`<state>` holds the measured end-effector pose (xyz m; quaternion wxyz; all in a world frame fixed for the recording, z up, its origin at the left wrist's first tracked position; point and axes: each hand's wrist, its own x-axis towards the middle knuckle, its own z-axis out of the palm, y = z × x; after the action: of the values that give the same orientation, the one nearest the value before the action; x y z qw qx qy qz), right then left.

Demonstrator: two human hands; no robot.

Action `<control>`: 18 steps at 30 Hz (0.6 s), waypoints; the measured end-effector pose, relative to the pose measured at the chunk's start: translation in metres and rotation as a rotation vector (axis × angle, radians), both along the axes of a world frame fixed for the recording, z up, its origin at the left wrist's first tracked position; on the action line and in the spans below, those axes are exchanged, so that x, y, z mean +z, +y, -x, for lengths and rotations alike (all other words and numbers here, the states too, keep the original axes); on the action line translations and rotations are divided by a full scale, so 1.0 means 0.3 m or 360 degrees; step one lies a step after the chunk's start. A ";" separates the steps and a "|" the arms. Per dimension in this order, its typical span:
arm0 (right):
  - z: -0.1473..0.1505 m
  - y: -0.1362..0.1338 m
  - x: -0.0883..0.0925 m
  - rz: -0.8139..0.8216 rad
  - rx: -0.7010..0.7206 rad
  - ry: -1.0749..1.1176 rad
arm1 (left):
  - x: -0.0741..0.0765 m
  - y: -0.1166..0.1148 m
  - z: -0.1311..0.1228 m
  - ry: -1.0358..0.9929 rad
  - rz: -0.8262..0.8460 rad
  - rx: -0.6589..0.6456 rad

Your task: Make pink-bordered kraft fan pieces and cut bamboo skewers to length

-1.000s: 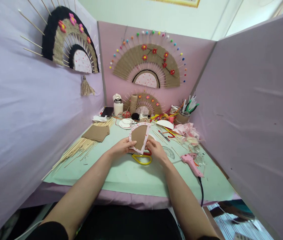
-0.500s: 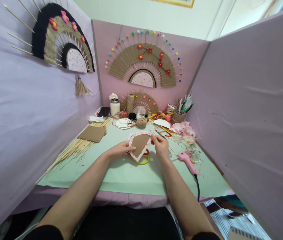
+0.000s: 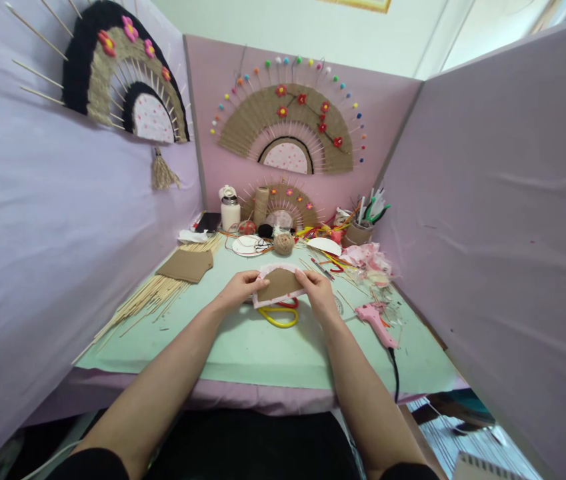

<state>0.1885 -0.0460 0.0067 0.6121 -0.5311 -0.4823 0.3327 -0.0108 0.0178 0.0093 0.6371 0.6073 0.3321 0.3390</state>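
Now the brown cardboard fan-shaped piece with pink fabric edging, previously tilted point-down, sits level above the yellow-handled scissors on the green surface. The left hand and right hand each hold a closed grip on one end.

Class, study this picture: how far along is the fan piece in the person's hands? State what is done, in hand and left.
Done: the half-round card is cut and edged with pink fabric. In hand: the left hand and right hand hold its ends above the scissors. Left, probably: it bears no sticks or twine like the wall fan; the skewers lie loose and the glue gun lies untouched.
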 end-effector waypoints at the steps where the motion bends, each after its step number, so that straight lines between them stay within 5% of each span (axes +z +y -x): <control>1: 0.001 -0.001 -0.001 -0.0004 -0.0009 0.0003 | 0.000 0.002 -0.002 -0.0054 0.0003 0.0064; 11: 0.028 -0.012 0.003 -0.0080 -0.0069 0.0035 | -0.017 0.011 -0.011 -0.0111 0.0031 0.0209; 14: 0.032 -0.012 0.016 -0.0043 0.0057 0.0173 | -0.012 0.012 -0.010 -0.0124 0.0034 0.0284; 18: 0.038 -0.014 0.037 0.0012 0.0375 0.0481 | 0.005 0.010 -0.006 -0.0471 0.0434 0.0156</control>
<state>0.1773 -0.0502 0.0178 0.6323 -0.4174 -0.4425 0.4798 -0.0089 0.0207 0.0108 0.7381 0.4421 0.3068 0.4069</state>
